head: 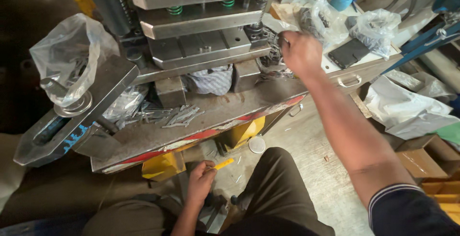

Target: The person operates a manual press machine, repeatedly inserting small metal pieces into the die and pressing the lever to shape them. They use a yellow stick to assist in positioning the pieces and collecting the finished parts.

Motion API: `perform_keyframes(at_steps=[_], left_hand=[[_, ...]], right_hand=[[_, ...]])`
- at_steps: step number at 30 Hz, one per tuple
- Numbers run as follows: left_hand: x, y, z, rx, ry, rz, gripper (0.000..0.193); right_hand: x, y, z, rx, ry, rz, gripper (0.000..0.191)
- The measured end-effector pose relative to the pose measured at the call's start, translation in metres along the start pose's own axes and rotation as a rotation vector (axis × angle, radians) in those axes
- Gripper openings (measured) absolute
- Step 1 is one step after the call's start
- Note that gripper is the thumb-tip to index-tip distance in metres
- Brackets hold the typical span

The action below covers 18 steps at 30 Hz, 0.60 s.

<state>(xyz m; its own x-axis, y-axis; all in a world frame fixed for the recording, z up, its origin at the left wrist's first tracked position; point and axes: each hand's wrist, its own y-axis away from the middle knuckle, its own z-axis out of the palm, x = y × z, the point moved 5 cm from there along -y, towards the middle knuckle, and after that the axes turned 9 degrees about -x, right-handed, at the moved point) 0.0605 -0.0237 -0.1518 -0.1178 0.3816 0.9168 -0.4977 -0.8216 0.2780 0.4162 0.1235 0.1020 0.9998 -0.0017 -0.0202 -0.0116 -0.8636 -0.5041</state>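
Metal strips [179, 116]: lying loose in a heap on the press bed, under the die block, w/ more shiny scraps to their left.
Right hand [300, 53]: I'm reaching it out to the right end of the press, fingers curled shut around sth small & metallic by the guide post; can't tell exactly what it's pinching.
Left hand [200, 182]: I'm holding it low by my knee, gripping a thin yellow stick [223, 164] that's pointing up-right toward the floor gap.
Press [201, 20]: stacked steel plates w/ green springs [175, 10] showing between them; bed edge is wearing red & white paint.
Clamp bar [76, 111]: sitting at the left, tilted, w/ a bolt & washer through it.
Plastic bag, left [64, 49]: sitting behind the clamp bar, holding small metal bits.
Side table [364, 68]: standing just right of the press, carrying clear bags [376, 25] of parts & a dark flat wallet-like thing [349, 53].
Floor: a round metal disc [257, 144] is lying near the yellow base, between my knee and the press.
Boxes [421, 161]: cardboard, sitting at far right beside crumpled white plastic.
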Motion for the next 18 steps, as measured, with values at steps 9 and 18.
perform_keyframes(at_steps=[9, 18], left_hand=[[0.009, -0.002, -0.003, -0.023, 0.049, 0.075, 0.01], [0.013, -0.002, -0.005, -0.024, 0.041, 0.111, 0.013]], right_hand=[[0.008, -0.044, 0.035, -0.614, 0.266, 0.126, 0.034], [0.013, -0.03, 0.015, -0.369, 0.158, 0.035, 0.016]])
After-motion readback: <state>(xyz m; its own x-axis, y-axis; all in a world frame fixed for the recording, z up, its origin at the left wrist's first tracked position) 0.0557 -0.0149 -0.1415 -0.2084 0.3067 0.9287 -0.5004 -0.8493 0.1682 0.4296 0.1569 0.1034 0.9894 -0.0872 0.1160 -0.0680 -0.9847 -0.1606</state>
